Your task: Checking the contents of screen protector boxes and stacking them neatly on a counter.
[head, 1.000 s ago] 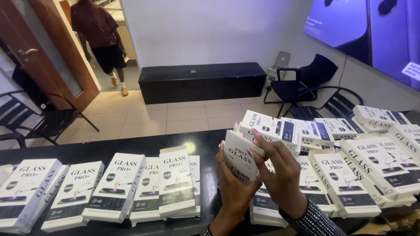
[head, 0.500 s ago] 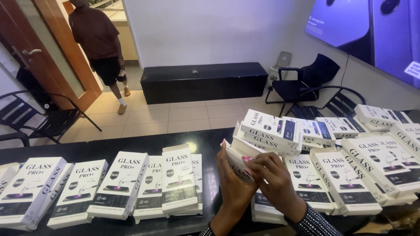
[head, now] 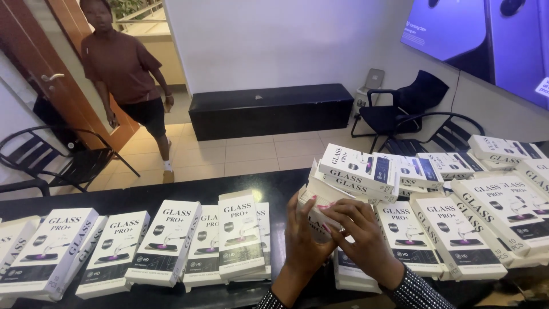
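Now your left hand [head: 302, 240] and right hand [head: 366, 237] both grip one white box [head: 316, 210] above the dark table [head: 277, 186], with stacked boxes [head: 366, 171] just beyond.

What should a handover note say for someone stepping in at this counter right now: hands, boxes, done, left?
Left hand: cradles a white flat box from below and behind.
Right hand: fingers laid over the same box's front, gripping it.
The box is tilted above the black counter, between two groups.
Done: a row of boxes lies flat, side by side, left of the hands; a looser pile of boxes sits to the right, some stacked.
Left: the held box is not yet set down.
A person stands at the doorway.
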